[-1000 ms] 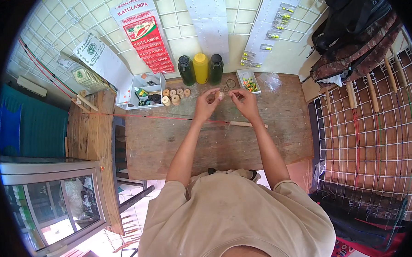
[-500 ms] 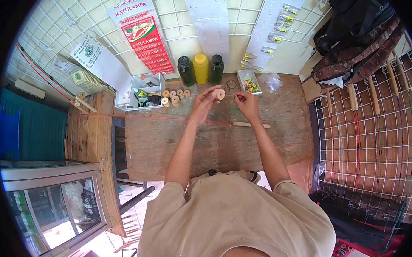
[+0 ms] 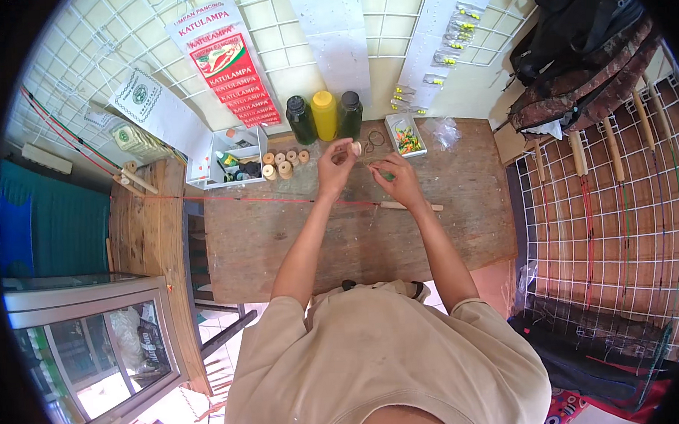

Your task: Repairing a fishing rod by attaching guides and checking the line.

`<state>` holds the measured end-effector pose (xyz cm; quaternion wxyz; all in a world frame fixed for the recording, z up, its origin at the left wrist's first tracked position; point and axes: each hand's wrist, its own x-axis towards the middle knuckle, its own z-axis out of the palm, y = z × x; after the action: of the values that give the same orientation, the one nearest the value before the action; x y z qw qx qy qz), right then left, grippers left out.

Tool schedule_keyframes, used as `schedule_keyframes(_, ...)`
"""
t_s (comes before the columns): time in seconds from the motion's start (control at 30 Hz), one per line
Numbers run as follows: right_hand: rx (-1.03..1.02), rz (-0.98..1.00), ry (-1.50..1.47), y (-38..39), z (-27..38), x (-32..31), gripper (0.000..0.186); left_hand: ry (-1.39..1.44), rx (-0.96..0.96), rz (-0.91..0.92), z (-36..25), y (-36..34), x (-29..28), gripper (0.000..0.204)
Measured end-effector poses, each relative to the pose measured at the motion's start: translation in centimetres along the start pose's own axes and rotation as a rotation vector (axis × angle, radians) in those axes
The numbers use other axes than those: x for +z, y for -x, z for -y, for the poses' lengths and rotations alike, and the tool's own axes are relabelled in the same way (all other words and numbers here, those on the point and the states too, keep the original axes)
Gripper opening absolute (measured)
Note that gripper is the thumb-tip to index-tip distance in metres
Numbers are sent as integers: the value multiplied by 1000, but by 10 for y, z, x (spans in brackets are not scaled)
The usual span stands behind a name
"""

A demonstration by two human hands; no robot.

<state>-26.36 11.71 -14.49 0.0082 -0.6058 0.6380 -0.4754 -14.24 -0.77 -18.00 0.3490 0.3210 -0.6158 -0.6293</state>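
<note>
Between the thumb and fingers of my left hand (image 3: 336, 170) is a small wooden spool (image 3: 356, 147), held up above the table and now seen mostly edge-on. My right hand (image 3: 399, 180) is close by on the right, its thumb and forefinger pinched together. Whatever lies in that pinch is too fine to make out. Below both hands a fishing rod lies across the table, with a pale wooden handle (image 3: 413, 206) near my right wrist and a thin red shaft (image 3: 267, 198) running left. A dark ring-shaped coil (image 3: 375, 138) rests just behind the hands.
Several wooden spools (image 3: 285, 170) stand left of my hands, beside a white box (image 3: 200, 165) of small supplies. Two dark bottles and a yellow bottle (image 3: 325, 118) line the back. Colourful small floats fill a white tray (image 3: 416, 152), with a clear plastic bag (image 3: 446, 133) to its right.
My left hand has turned the spool, so its round face no longer points at me. My right hand has come slightly lower and to the left. The view has shifted a little.
</note>
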Motion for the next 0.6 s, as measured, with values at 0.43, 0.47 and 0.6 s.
schedule_keyframes(0.43,356,-117,-220,0,-16,12,15,173,-38,379,-9,12,-6,34)
schedule_keyframes(0.47,353,-89,-208,1,-16,12,17,172,-48,372,-8,11,-8,35)
schedule_keyframes(0.6,314,-81,-92,7,-24,14,20,181,-106,342,-19,11,-4,37)
